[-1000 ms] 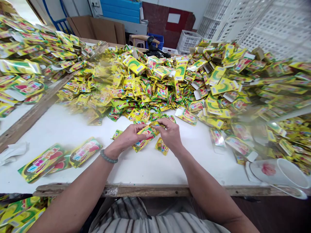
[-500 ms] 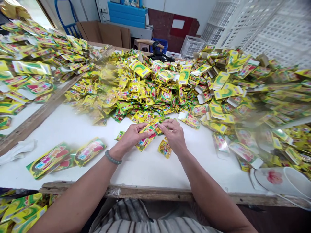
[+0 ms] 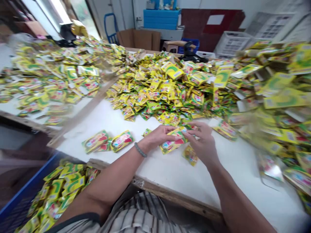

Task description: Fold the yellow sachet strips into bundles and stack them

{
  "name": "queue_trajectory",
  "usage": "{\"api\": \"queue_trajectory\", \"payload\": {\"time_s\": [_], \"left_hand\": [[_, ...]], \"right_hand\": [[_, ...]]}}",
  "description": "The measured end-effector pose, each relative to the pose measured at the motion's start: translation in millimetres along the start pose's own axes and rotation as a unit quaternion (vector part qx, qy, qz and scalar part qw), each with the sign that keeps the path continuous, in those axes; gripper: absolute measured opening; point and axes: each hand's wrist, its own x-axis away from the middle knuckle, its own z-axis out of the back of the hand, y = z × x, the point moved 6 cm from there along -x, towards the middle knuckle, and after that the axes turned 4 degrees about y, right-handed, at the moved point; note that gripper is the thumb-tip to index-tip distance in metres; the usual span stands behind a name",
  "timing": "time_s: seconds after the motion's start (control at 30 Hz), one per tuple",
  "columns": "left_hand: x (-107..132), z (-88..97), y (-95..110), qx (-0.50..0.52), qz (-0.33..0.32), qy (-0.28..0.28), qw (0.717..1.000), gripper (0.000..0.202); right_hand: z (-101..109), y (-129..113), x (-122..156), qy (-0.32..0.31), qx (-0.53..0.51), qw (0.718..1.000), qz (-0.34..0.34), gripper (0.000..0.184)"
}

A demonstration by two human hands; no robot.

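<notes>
My left hand [image 3: 159, 136] and my right hand [image 3: 203, 142] meet over the white table [image 3: 170, 171], both closed on a yellow-green packet [image 3: 173, 144] held flat between them. My left wrist wears a bead bracelet [image 3: 140, 150]. A small sachet [image 3: 190, 154] lies on the table under my right hand. Another small one [image 3: 146, 132] lies just left of my left hand. Right behind my hands begins a big heap of yellow sachets [image 3: 170, 87].
Two finished packets [image 3: 108, 141] lie on the table to the left. A blue crate [image 3: 55, 194] with more packets stands below the table's left edge. Further packets cover the left table [image 3: 48, 81] and the right side [image 3: 279, 103]. White crates [image 3: 230, 43] stand at the back.
The view has swung left and tilted, bringing the blue crate into sight and moving the cup out of frame. My hands stay together on the same packet.
</notes>
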Motion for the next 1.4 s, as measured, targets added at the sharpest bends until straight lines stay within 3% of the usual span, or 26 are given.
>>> {"api": "queue_trajectory", "payload": {"time_s": [0.17, 0.33, 0.43, 0.53, 0.67, 0.8, 0.9, 1.0, 1.1, 1.3, 1.4], "left_hand": [[-5, 3.6, -3, 0.027, -0.020, 0.033, 0.999, 0.043], [-4, -0.2, 1, -0.003, -0.057, 0.047, 0.997, 0.039], [-4, 4.1, 3, -0.007, -0.068, 0.101, 0.992, 0.047], [-2, 10.0, 8, 0.015, -0.093, 0.158, 0.983, 0.066], [2, 10.1, 13, 0.011, -0.128, 0.157, 0.979, 0.062], [2, 6.5, 9, -0.048, -0.111, 0.102, 0.987, 0.044], [1, 5.4, 6, -0.071, -0.096, 0.080, 0.990, 0.041], [1, 7.0, 5, -0.040, -0.083, 0.099, 0.991, 0.048], [1, 8.9, 5, -0.002, -0.081, 0.130, 0.988, 0.053], [1, 7.4, 6, -0.013, -0.087, 0.139, 0.986, 0.054], [1, 6.5, 5, -0.018, -0.080, 0.128, 0.988, 0.054]], "right_hand": [[-11, 12, 5, -0.085, -0.070, 0.991, -0.075, 0.030], [-21, 0, 9, -0.146, -0.096, 0.977, -0.121, 0.038], [-16, 2, 7, -0.060, -0.121, 0.977, -0.162, 0.033], [-15, 9, 7, 0.006, -0.207, 0.956, -0.209, 0.041], [-25, 10, 9, -0.037, -0.272, 0.936, -0.219, 0.033], [-28, 11, 11, -0.082, -0.259, 0.934, -0.232, 0.030], [-29, 13, 12, -0.095, -0.285, 0.920, -0.254, 0.031], [-25, 8, 10, -0.081, -0.245, 0.941, -0.221, 0.038], [-22, 0, 8, -0.096, -0.181, 0.959, -0.198, 0.031], [-22, 4, 11, -0.062, -0.247, 0.930, -0.264, 0.027], [-24, 13, 14, -0.042, -0.294, 0.899, -0.321, 0.029]]}}
